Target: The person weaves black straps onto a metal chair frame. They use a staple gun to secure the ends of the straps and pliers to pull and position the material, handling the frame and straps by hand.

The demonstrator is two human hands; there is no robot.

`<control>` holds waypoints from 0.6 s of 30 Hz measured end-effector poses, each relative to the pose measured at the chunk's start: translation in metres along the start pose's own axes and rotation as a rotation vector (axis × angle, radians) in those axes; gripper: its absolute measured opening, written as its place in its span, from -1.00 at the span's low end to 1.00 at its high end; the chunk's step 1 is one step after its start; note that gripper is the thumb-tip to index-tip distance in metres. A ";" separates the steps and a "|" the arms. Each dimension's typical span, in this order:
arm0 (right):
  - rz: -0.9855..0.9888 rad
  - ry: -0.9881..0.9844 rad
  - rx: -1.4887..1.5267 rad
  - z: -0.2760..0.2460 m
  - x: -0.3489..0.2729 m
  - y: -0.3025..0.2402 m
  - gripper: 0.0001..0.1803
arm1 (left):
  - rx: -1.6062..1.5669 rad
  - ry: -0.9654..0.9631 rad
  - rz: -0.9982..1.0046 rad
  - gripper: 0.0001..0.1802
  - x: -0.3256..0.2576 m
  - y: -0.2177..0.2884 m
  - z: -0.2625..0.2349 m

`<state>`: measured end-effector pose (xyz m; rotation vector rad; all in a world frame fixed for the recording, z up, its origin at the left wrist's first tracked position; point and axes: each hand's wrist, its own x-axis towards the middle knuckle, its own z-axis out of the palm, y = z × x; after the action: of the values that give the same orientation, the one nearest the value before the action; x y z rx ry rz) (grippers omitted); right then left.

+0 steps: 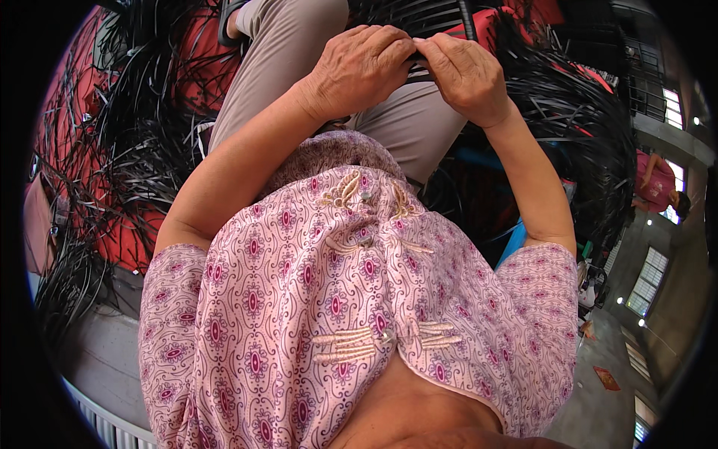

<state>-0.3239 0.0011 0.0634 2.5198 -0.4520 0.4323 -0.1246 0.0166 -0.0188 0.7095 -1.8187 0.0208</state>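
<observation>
Head view: I can't tell whether your left hand [364,69] and right hand [470,78] grasp anything; loose black strips [565,123] either side look unworked, progress otherwise unclear.

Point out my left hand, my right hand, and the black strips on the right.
Left hand [363,73]: head view, back of the hand.
Right hand [471,78]: head view, back of the hand.
Black strips [576,123]: head view, middle of the tangled heap.
</observation>
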 end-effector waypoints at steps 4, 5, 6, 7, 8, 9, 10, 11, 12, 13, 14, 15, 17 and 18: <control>-0.049 -0.024 -0.019 -0.001 0.001 0.003 -0.64 | -0.020 -0.015 0.070 -0.69 0.003 -0.005 -0.001; -0.050 -0.022 -0.020 -0.001 0.001 0.003 -0.63 | -0.019 -0.033 0.078 -0.71 0.003 -0.005 -0.002; -0.050 -0.020 -0.020 0.000 0.001 0.003 -0.63 | -0.019 -0.052 0.087 -0.73 0.004 -0.006 -0.004; -0.051 -0.019 -0.021 0.000 0.001 0.003 -0.62 | -0.018 -0.070 0.095 -0.74 0.004 -0.006 -0.005; -0.053 -0.018 -0.027 0.001 0.001 0.003 -0.63 | -0.024 -0.081 0.099 -0.75 0.005 -0.006 -0.006; -0.055 -0.018 -0.033 0.001 0.001 0.004 -0.64 | -0.030 -0.091 0.104 -0.76 0.006 -0.007 -0.007; -0.057 -0.017 -0.039 0.001 0.001 0.004 -0.64 | -0.036 -0.102 0.108 -0.77 0.007 -0.008 -0.008; -0.034 -0.015 -0.005 0.001 0.002 0.004 -0.65 | -0.029 -0.092 0.121 -0.82 0.008 -0.009 -0.007; -0.010 -0.012 0.028 0.000 0.005 0.003 -0.65 | -0.022 -0.083 0.135 -0.87 0.010 -0.010 -0.007; 0.014 -0.010 0.060 0.000 0.007 0.001 -0.66 | -0.015 -0.073 0.149 -0.90 0.011 -0.011 -0.007; 0.085 0.009 0.093 0.000 0.009 -0.002 -0.65 | 0.016 -0.055 0.165 -0.89 0.013 -0.011 -0.008; 0.187 0.037 0.145 -0.001 0.010 -0.006 -0.64 | 0.032 -0.083 0.153 -0.86 0.013 -0.010 -0.011; 0.394 0.100 0.252 -0.001 0.009 -0.018 -0.63 | 0.068 -0.143 0.129 -0.78 0.010 -0.010 -0.017; 0.501 0.134 0.286 0.002 0.005 -0.026 -0.65 | 0.067 -0.116 0.138 -0.80 0.011 -0.010 -0.019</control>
<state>-0.3088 0.0193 0.0519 2.6057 -1.0383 0.9037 -0.1058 0.0104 -0.0053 0.6421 -1.9833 0.1343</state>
